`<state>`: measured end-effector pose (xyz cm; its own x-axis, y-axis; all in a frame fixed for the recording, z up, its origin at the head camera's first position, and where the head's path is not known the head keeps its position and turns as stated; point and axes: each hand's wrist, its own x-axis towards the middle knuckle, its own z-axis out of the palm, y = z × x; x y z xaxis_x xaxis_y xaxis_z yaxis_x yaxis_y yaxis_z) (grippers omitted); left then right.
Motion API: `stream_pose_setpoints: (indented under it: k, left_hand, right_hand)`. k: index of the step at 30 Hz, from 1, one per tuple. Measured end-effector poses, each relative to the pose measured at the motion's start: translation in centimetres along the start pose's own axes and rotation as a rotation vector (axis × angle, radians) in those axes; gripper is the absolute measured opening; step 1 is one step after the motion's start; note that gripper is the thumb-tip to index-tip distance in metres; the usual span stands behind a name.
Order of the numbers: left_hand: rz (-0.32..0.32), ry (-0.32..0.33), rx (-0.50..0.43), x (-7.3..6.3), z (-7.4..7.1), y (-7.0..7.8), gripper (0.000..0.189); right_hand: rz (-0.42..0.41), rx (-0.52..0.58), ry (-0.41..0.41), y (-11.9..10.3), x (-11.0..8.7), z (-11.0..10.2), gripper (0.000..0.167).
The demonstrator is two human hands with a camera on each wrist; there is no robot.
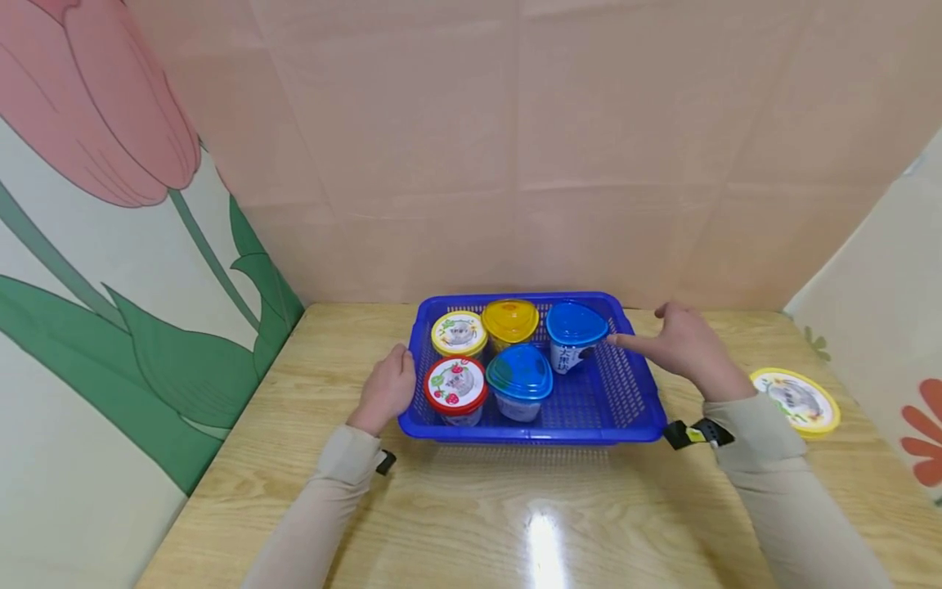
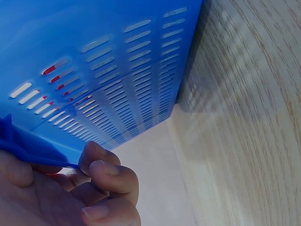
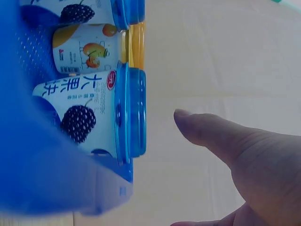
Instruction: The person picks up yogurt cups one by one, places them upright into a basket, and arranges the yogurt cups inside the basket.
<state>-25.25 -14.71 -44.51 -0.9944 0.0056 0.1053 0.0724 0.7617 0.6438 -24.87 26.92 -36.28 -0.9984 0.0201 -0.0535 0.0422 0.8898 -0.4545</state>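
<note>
A blue plastic basket (image 1: 633, 401) holds several yogurt cups. My left hand (image 1: 388, 384) grips its left rim, fingers curled over the edge in the left wrist view. Inside stand a red-lidded cup (image 1: 455, 384), a cup with a yellow-rimmed white lid (image 1: 459, 334), a yellow-lidded cup (image 1: 510, 321) and a blue-lidded cup (image 1: 519, 375). At the back right is another blue-lidded cup (image 1: 576, 327), with a blackberry picture on its side. My right hand (image 1: 684, 343) is spread beside it above the right rim, holding nothing, its thumb pointing at the lid.
On the wooden table (image 1: 471, 523), right of the basket and partly behind my right sleeve, sits a yellow-rimmed cup (image 1: 798, 401). A pinkish sheet (image 1: 515, 164) rises behind the table. Patterned panels flank both sides, with a tulip (image 1: 110, 98) on the left.
</note>
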Motion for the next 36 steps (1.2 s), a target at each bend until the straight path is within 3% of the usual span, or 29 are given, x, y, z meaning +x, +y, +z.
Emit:
stream_pose_setpoints:
  k: [18,36]
  left_hand:
    - [0.004,0.004,-0.006,0.2,0.0,0.1,0.029]
    - [0.012,0.024,0.014,0.1,0.2,-0.1,0.029]
  right_hand:
    - [0.031,-0.117,0.036,3.9,-3.6,-2.4,0.114]
    - [0.059,-0.129,0.086,8.8,-4.6,-2.8,0.104]
